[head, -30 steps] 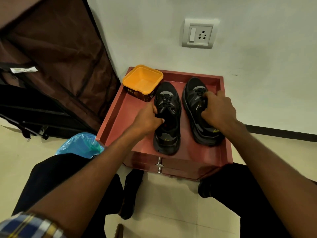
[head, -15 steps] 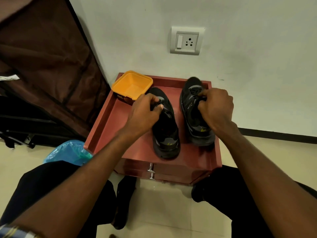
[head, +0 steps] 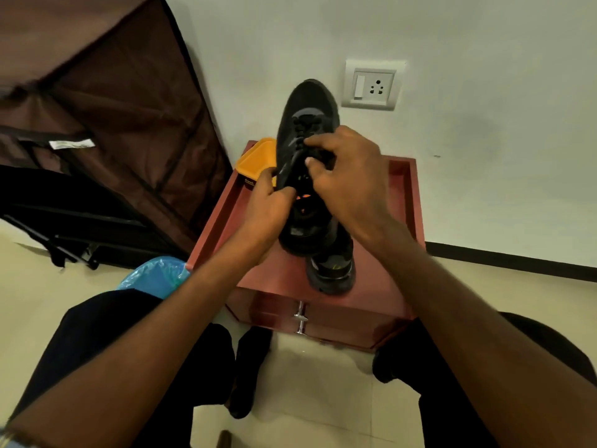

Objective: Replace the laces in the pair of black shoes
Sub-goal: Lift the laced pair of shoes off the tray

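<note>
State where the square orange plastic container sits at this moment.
In the head view, the square orange plastic container sits at the red wooden cabinet's far-left corner, partly hidden behind the raised black shoe.

The desk (head: pixel 400 253) lies bare on its right half. An orange tub (head: pixel 255 161) blocks the far-left corner; a shoe (head: pixel 331 270) sits near-centre.

A small red table (head: pixel 403 221) with raised edges stands on the floor, and a black shoe (head: pixel 331 270) and an orange tub (head: pixel 255 158) sit on top of it.
</note>
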Demonstrator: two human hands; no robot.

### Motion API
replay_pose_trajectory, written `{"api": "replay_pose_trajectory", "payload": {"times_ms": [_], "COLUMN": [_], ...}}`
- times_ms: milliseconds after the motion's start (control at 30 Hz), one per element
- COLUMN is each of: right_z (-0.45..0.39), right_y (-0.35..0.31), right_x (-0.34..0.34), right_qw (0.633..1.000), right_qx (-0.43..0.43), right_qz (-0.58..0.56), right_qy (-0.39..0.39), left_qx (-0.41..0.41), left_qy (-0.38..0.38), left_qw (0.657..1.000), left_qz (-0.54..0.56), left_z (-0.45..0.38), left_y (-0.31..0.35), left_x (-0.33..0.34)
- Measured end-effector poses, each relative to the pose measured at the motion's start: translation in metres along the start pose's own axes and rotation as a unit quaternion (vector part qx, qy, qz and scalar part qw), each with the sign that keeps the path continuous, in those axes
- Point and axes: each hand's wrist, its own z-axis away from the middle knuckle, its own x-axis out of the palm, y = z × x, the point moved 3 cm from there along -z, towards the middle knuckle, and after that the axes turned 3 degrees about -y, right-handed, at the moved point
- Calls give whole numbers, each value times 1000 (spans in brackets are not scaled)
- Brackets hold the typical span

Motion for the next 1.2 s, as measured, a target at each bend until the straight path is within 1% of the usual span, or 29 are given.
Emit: {"api": "replay_pose_trajectory", "payload": {"times_ms": [67,100,133,167,200,233,300,333,367,433,500,533,600,733,833,900,967,1033,1100,1200], "right_z": [2,3,5,8,11,18,39,51,62,74,74,73,75,80,86,89,90,90,89,89], "right_y": [-1,6,14,23,33,40,52,52,56,86,114,114,83,74,74,78,81,81,86,94], "right_x": [11,15,15,15,16,16,24,26,30,46,57,56,30,12,1,-10,-20,-26,-27,-22], "right_qw": [992,986,982,979,973,959,903,874,857,859,866,863,850,822,797,762,732,716,718,732], "right_qx": [32,67,107,146,191,239,345,385,409,425,426,434,458,488,511,548,574,575,558,529], "right_qz": [-100,-135,-144,-127,-99,-77,-79,-98,-111,-96,-97,-118,-156,-233,-283,-318,-345,-377,-395,-398], "right_qy": [-68,-70,-60,-61,-85,-134,-246,-280,-292,-269,-242,-232,-210,-177,-152,-137,-124,-121,-133,-158], "left_qx": [15,11,-2,-23,-45,-63,-92,-100,-106,-110,-105,-100,-88,-57,-48,-52,-74,-92,-90,-82], "left_qy": [54,74,85,91,92,94,103,105,101,95,115,129,151,171,152,139,126,101,78,64], "left_qw": [998,997,996,996,995,994,990,989,989,989,988,987,985,983,986,987,986,987,991,993], "left_qz": [16,11,8,7,9,5,-9,-12,-12,-3,5,10,15,18,42,61,77,85,69,63], "left_z": [14,23,30,38,44,51,58,61,64,67,69,69,73,76,72,69,63,58,54,49], "left_y": [-6,-10,-16,-24,-34,-41,-54,-59,-62,-68,-74,-76,-80,-72,-59,-47,-38,-31,-28,-29], "left_x": [-21,-30,-38,-45,-50,-53,-52,-50,-46,-37,-31,-29,-23,-13,-11,-11,-10,-10,-10,-12]}}
